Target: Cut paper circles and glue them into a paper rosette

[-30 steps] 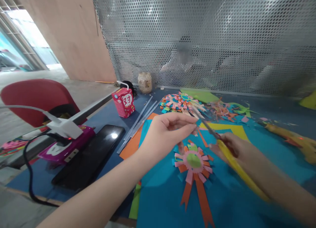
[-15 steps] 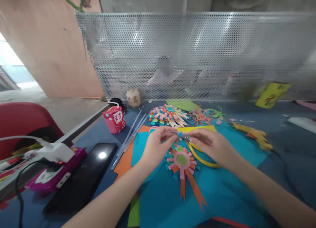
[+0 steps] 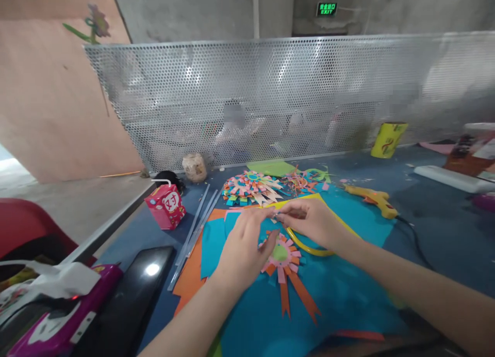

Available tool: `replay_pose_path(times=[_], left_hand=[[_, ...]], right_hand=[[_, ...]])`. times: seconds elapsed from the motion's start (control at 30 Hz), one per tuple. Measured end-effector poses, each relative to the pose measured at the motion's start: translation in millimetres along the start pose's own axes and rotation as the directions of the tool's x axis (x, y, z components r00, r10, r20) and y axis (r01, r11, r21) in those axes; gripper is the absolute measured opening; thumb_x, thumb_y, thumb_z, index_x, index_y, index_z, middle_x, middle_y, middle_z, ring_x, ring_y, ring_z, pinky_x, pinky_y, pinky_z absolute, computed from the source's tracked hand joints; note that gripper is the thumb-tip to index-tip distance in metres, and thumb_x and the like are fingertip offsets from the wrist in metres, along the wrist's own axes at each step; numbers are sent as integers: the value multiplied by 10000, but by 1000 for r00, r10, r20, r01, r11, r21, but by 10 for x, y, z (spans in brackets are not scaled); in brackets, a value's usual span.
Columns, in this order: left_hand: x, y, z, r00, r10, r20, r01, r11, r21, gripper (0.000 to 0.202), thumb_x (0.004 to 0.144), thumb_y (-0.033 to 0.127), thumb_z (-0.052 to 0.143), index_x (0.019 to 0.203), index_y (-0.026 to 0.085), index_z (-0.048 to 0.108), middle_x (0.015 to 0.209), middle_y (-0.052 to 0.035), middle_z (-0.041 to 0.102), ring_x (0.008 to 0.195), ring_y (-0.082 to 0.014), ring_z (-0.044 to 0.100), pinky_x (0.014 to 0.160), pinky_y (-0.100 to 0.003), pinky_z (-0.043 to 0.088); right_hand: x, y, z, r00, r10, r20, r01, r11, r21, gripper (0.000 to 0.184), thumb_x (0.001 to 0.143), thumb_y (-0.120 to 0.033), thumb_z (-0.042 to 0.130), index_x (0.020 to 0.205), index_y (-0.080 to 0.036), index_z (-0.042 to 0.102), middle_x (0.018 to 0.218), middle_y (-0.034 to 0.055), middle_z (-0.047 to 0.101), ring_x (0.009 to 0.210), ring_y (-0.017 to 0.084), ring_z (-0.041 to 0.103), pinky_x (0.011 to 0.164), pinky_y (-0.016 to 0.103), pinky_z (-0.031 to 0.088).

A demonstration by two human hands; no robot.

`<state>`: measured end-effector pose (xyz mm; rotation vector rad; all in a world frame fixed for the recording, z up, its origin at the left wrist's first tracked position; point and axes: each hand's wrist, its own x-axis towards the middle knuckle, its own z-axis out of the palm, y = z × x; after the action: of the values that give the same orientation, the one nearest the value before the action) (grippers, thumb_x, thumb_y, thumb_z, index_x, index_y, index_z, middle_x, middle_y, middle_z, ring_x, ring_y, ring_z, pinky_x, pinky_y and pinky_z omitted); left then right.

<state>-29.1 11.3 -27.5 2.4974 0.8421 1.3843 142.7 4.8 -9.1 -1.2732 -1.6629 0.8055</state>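
Observation:
My right hand has its thumb and fingers pinched together at a small greyish piece, too small to name. My left hand reaches its index fingertip to that same spot, while its thumb stands apart, pointing over the rosette. A paper rosette with a green centre, pink and orange fringe and two orange tails lies just below the hands on blue paper. The yellow handle of the scissors curves out below my right hand; their blades are hidden.
Behind the hands lie several finished rosettes and paper scraps. A yellow glue gun rests to the right. On the left are clear glue sticks, a pink drink carton, a phone and a power strip. A perforated metal screen stands behind.
My left thumb has come away from its fingers, and its hold between the hands has loosened. The view has swung right and slightly up. The rosette still lies on the blue paper.

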Motion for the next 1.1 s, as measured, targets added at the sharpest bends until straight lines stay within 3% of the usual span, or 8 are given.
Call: replay_pose_path(times=[0.07, 0.13, 0.3, 0.53, 0.73, 0.87, 1.0, 1.1], left_hand=[[-3, -29, 7, 980, 196, 19, -197, 970, 143, 346, 826, 136, 538, 1152, 216, 456, 1094, -75, 644, 1044, -209, 580, 856, -364, 512], [1, -56, 13, 965, 262, 29, -262, 943, 206, 391, 826, 121, 538, 1193, 212, 439, 1064, -69, 670, 1043, -211, 588, 877, -369, 511], [22, -75, 22, 959, 284, 20, -280, 929, 243, 487, 820, 98, 548, 1262, 220, 386, 1041, -65, 691, 988, -199, 628, 826, -348, 539], [36, -17, 48, 969, 238, -67, -219, 952, 214, 346, 780, 142, 621, 1092, 226, 496, 976, -53, 705, 920, -200, 646, 764, -327, 558], [11, -21, 55, 961, 265, -75, -248, 951, 183, 626, 771, 116, 631, 1308, 261, 345, 872, -22, 714, 892, -203, 648, 787, -346, 543], [16, 9, 54, 974, 212, -85, -199, 969, 147, 652, 774, 130, 632, 1330, 277, 325, 873, -23, 710, 828, -198, 664, 777, -355, 543], [42, 47, 41, 972, 221, -84, -210, 970, 126, 530, 775, 123, 626, 1250, 244, 424, 821, -21, 719, 790, -192, 671, 757, -343, 545], [62, 51, 26, 977, 200, -68, -188, 970, 155, 271, 774, 109, 621, 1021, 215, 585, 798, -18, 720, 777, -176, 674, 758, -318, 543]], right_hand=[[19, 14, 4, 999, 19, 42, -21, 999, 46, 269, 695, -423, 607, 766, -174, 679, 732, 44, 673, 709, 197, 625, 639, 299, 495], [27, 34, 1, 996, 38, 86, -47, 994, 96, 264, 687, -409, 621, 781, -171, 686, 724, 27, 670, 671, 162, 608, 618, 265, 484], [24, 144, -24, 983, 78, 167, -116, 966, 230, 314, 666, -462, 665, 741, -159, 689, 691, 18, 643, 575, 103, 540, 545, 214, 445], [-8, 207, -34, 976, 113, 184, -176, 912, 372, 314, 624, -466, 734, 665, -164, 655, 595, -18, 594, 491, 62, 497, 476, 176, 402], [-56, 172, -11, 974, 128, 189, -200, 879, 433, 212, 638, -346, 749, 626, -160, 648, 578, -28, 600, 522, 54, 529, 499, 159, 404], [-63, 170, -1, 976, 138, 167, -201, 865, 460, 168, 644, -297, 748, 606, -165, 651, 557, -39, 595, 499, 41, 506, 468, 145, 389], [-71, 146, -7, 978, 138, 157, -198, 856, 478, 107, 654, -248, 741, 619, -172, 674, 528, -52, 583, 472, 32, 480, 448, 139, 378], [-83, 143, -17, 981, 112, 161, -180, 841, 511, 51, 683, -224, 715, 667, -180, 695, 579, -47, 616, 494, 35, 496, 474, 144, 396]])
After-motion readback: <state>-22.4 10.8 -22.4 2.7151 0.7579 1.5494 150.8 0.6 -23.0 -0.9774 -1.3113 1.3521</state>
